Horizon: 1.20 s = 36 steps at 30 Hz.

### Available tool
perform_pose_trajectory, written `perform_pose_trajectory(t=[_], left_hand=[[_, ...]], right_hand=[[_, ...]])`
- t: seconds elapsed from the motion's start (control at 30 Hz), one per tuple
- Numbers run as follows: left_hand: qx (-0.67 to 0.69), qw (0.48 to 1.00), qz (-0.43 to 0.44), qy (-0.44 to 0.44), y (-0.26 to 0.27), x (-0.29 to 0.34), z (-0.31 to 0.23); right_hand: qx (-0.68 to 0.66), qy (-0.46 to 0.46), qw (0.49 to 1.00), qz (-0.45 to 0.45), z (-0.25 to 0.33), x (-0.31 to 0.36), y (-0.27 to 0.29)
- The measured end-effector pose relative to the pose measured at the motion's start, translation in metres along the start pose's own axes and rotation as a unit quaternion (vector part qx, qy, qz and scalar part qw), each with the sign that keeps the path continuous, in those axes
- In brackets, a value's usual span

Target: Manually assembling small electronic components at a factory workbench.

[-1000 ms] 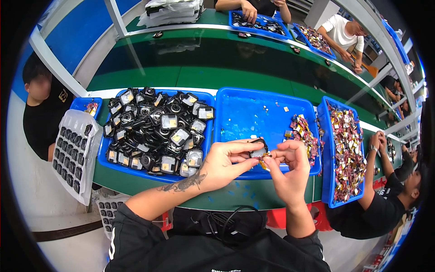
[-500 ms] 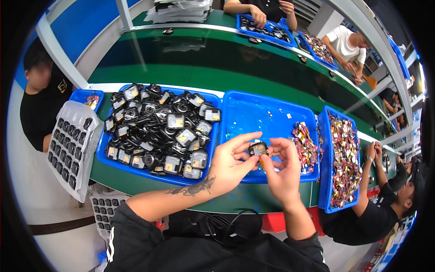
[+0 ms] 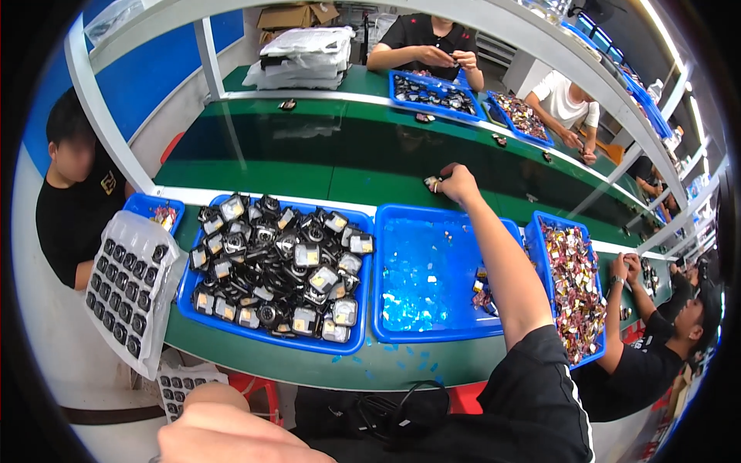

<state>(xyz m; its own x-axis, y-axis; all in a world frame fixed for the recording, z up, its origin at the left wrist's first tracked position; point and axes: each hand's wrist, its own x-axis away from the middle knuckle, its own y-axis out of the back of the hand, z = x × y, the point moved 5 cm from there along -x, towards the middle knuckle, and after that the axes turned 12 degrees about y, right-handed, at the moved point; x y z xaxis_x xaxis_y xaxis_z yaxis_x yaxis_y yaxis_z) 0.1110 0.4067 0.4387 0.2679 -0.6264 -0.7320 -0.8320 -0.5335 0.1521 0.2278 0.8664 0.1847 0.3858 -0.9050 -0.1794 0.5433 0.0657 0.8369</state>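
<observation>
My right hand (image 3: 461, 187) reaches out over the green belt, its fingers closed round a small dark square watch-like housing (image 3: 432, 184) at the belt's surface. Whether the piece rests on the belt, I cannot tell. My left hand (image 3: 231, 432) is low at the bottom left, close to the camera and cut off by the edge; its fingers do not show. A blue tray (image 3: 270, 339) heaped with black watch-like housings stands left of centre. Beside it, under my right forearm, a second blue tray (image 3: 417, 333) has bits of blue film and some small battery-like parts at its right side.
A long blue tray (image 3: 567, 285) of small wired parts stands to the right. White moulded trays of black pieces (image 3: 127, 285) lean at the left by a person. Single pieces (image 3: 425, 117) lie along the belt. Co-workers sit across and right; metal frame posts (image 3: 96, 100) rise nearby.
My right hand has moved from over the second tray out to the belt with the housing. My left hand has let go of it and dropped back to the bottom left. The view has shifted.
</observation>
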Motion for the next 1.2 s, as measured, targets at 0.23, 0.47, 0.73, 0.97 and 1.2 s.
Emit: perform_pose_trajectory(t=[0.23, 0.47, 0.73, 0.97, 1.2], left_hand=[[0.062, 0.991, 0.087, -0.080, 0.015, 0.003, 0.007], [0.130, 0.915, 0.337, -0.182, 0.010, -0.028, 0.014], [-0.238, 0.963, 0.125, 0.019, -0.038, 0.004, 0.143], [-0.298, 0.932, 0.182, -0.094, -0.070, 0.026, 0.164], [-0.313, 0.922, 0.208, -0.094, -0.069, 0.035, 0.167]], right_hand=[[-0.110, -0.096, 0.989, 0.018, -0.033, -0.011, 0.000], [0.061, 0.005, 0.998, -0.004, -0.025, 0.033, 0.116], [0.106, 0.039, 0.956, 0.270, -0.146, 0.160, 0.261], [0.048, 0.008, 0.951, 0.306, -0.140, 0.232, 0.254], [0.142, 0.009, 0.919, 0.368, -0.105, 0.277, 0.255]])
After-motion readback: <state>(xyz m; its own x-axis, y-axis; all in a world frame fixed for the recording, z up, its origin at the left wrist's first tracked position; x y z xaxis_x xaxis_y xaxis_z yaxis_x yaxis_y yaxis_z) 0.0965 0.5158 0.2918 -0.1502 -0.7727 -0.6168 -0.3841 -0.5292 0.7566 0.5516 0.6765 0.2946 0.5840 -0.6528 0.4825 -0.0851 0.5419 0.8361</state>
